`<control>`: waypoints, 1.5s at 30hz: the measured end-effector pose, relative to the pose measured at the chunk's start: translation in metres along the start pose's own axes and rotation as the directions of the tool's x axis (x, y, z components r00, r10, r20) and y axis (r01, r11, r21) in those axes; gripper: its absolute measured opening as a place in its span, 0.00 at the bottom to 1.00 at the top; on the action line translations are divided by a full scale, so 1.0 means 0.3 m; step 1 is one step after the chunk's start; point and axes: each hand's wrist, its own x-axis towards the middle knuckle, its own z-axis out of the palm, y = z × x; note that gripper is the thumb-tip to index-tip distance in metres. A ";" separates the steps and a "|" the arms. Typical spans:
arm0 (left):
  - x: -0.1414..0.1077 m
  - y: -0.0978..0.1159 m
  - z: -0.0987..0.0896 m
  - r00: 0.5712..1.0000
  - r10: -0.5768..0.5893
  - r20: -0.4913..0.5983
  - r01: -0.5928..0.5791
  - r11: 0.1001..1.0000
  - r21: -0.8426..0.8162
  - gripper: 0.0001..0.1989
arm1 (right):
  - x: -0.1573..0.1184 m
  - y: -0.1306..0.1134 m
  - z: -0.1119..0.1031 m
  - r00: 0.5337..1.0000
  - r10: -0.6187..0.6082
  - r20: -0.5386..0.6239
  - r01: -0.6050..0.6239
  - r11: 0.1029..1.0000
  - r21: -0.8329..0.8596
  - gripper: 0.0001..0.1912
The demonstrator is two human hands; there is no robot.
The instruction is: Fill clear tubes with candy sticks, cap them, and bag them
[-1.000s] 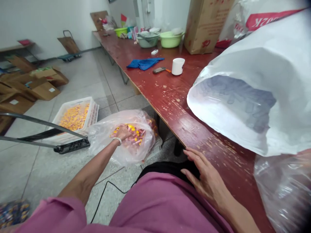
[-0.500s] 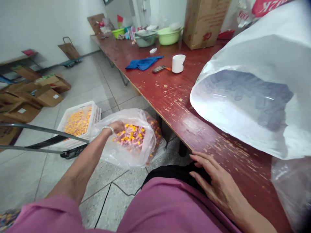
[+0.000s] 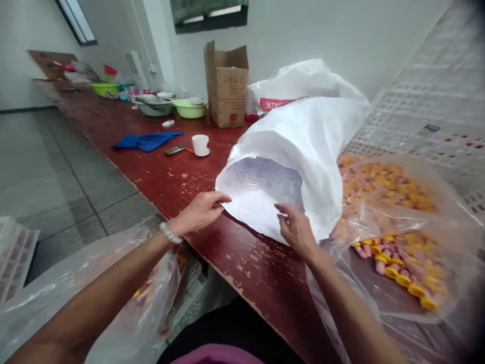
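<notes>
Left hand (image 3: 200, 211), right hand (image 3: 297, 228) curl at white sack (image 3: 316, 134), pinch unclear; rightward, red table (image 3: 242, 260) bears plastic bag (image 3: 394, 221) of yellow-ended pieces (image 3: 402, 275).

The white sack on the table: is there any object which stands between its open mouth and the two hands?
Nothing visible does. The left hand is at the left edge of the mouth of the white sack, and the right hand is in front of its right part. The mug stands farther back.
</notes>
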 end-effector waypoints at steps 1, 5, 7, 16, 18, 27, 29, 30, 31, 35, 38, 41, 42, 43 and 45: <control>0.083 -0.014 0.041 0.998 0.052 -0.036 -0.047 0.993 0.107 0.20 | 0.049 0.039 0.005 0.998 0.058 0.008 -0.057 0.993 -0.103 0.19; 0.377 -0.082 0.161 0.987 -0.034 -0.156 0.082 0.946 0.313 0.28 | 0.160 0.175 0.011 0.968 0.252 0.007 -0.235 0.911 -0.339 0.21; 0.481 -0.115 0.188 0.976 -0.095 -0.197 0.155 0.936 0.317 0.27 | 0.167 0.226 0.007 0.948 0.317 -0.015 -0.299 0.877 -0.377 0.21; 0.589 -0.256 0.266 0.963 -0.220 -0.153 0.259 0.912 0.317 0.25 | 0.124 0.244 0.034 0.922 0.339 0.188 -0.205 0.838 -0.507 0.25; 0.567 -0.248 0.302 0.977 -0.172 -0.128 0.206 0.920 0.335 0.21 | 0.119 0.206 0.061 0.926 0.314 0.210 -0.178 0.853 -0.490 0.26; 0.359 -0.130 0.400 0.983 0.149 0.106 -0.176 0.931 0.320 0.19 | 0.074 0.112 0.114 0.934 0.231 0.274 -0.129 0.930 -0.345 0.31; 0.327 -0.120 0.385 0.982 0.130 0.138 -0.162 0.953 0.255 0.22 | 0.066 0.122 0.098 0.925 0.224 0.306 -0.140 0.952 -0.271 0.37; 0.316 -0.117 0.371 0.980 0.118 0.159 -0.151 0.966 0.211 0.25 | 0.063 0.127 0.090 0.918 0.229 0.325 -0.154 0.958 -0.241 0.39; 0.310 -0.116 0.355 0.979 0.108 0.173 -0.137 0.977 0.165 0.28 | 0.061 0.130 0.083 0.909 0.239 0.341 -0.170 0.961 -0.219 0.40; 0.300 -0.119 0.285 0.994 0.076 0.080 -0.086 0.988 0.128 0.33 | 0.061 0.132 0.068 0.891 0.280 0.358 -0.225 0.956 -0.188 0.41; 0.290 -0.108 0.266 0.990 0.141 0.015 -0.140 0.956 0.256 0.29 | 0.064 0.135 0.060 0.891 0.279 0.359 -0.252 0.960 -0.119 0.47; 0.278 -0.054 0.290 0.957 0.272 0.095 -0.289 0.904 0.315 0.29 | 0.064 0.142 0.041 0.897 0.245 0.369 -0.271 0.962 0.022 0.54; 0.277 -0.025 0.306 0.940 0.311 0.139 -0.340 0.886 0.316 0.30 | 0.062 0.145 0.031 0.904 0.236 0.357 -0.280 0.957 0.076 0.55; 0.280 0.006 0.324 0.922 0.340 0.185 -0.383 0.868 0.317 0.32 | 0.058 0.147 0.018 0.915 0.229 0.332 -0.286 0.949 0.133 0.56; 0.297 0.072 0.364 0.890 0.359 0.281 -0.441 0.834 0.331 0.36 | 0.041 0.150 -0.016 0.943 0.235 0.236 -0.296 0.916 0.272 0.51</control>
